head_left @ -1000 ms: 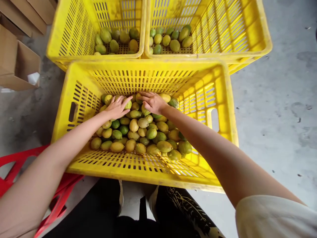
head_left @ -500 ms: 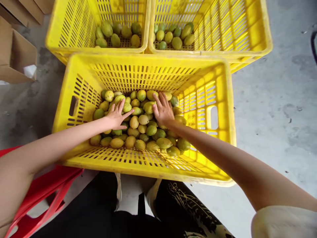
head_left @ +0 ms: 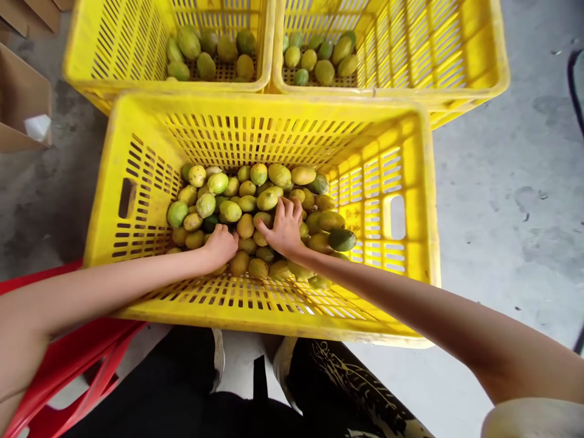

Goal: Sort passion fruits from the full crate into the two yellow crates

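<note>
A yellow slatted crate (head_left: 264, 325) stands before me with several yellow-green lemons (head_left: 230, 211) heaped on its floor. My left hand (head_left: 222, 246) is down among the fruit at the near left of the pile, its fingers curled in; whatever they close around is hidden under the hand. To its right, my right hand (head_left: 286, 230) rests palm down on the lemons with thumb and fingers apart. A darker green lemon (head_left: 342, 239) lies at the right end of the heap.
Two more yellow crates touch the far side: the left crate (head_left: 77, 67) and the right crate (head_left: 495, 79), both with some lemons in them. A cardboard box (head_left: 27, 91) sits at far left on the grey floor. A red plastic stool (head_left: 77, 359) is at lower left.
Both hands have drawn back towards me over the pile. The left fingers went from spread to curled. Several lemons have shifted, and a dark green one now shows at the right.
</note>
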Motion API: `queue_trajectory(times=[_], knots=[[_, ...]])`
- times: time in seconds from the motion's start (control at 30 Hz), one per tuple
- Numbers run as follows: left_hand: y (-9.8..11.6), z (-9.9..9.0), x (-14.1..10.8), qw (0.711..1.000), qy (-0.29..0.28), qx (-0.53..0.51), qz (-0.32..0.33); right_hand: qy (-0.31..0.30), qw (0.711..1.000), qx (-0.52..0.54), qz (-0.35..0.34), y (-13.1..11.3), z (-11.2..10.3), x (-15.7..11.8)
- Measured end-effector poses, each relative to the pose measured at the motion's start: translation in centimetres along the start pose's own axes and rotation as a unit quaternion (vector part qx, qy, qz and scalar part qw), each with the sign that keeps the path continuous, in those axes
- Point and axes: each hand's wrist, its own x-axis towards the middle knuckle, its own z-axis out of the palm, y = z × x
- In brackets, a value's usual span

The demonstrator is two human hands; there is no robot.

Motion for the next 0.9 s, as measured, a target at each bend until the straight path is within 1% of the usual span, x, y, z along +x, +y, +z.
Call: queue_trajectory(times=[0.07,0.13,0.2,0.3,0.37,0.47,0.57,0.63,0.7,0.77,0.87,0.9], knots=[[0.4,0.5,-0.1,0.999,0.026,-0.034,-0.008,-0.014,1.0,-0.008,-0.021,0.5,-0.5,0.6],[0.2,0.9,0.0,0.998,0.034,-0.061,0.005,-0.039,0.998,-0.027,-0.042,1.2,-1.2,1.7],[-0.4,1.0,0.3,0.997,0.025,-0.07,0.019,-0.074,0.993,-0.05,-0.072,2.0,-2.1,3.0],[-1.2,1.1,0.8,0.999,-0.001,-0.044,0.024,-0.111,0.981,-0.077,-0.14,2.6,-3.4,4.7],[-1.4,0.9,1.0,0.999,-0.017,-0.025,0.016,-0.13,0.974,-0.095,-0.158,2.6,-4.1,5.3],[-1.1,0.4,1.0,0.999,-0.032,-0.027,-0.014,-0.167,0.968,-0.112,-0.15,2.1,-4.9,5.5],[-0.2,-0.1,0.7,0.997,-0.036,-0.065,-0.031,-0.196,0.969,-0.091,-0.122,1.6,-5.7,5.5],[0.4,-0.3,0.7,0.996,-0.037,-0.078,-0.031,-0.193,0.974,-0.066,-0.097,1.3,-6.1,5.5],[1.0,-0.4,0.9,0.995,-0.042,-0.073,-0.043,-0.184,0.978,-0.048,-0.088,1.1,-6.5,5.4],[1.4,-0.5,1.3,0.995,-0.048,-0.066,-0.057,-0.199,0.973,-0.046,-0.105,0.9,-6.8,5.2],[1.9,-0.6,2.0,0.993,-0.069,-0.071,-0.058,-0.257,0.95,-0.075,-0.159,0.5,-7.2,4.4],[2.1,-0.6,2.2,0.992,-0.076,-0.074,-0.064,-0.267,0.944,-0.093,-0.172,0.3,-7.3,4.1]])
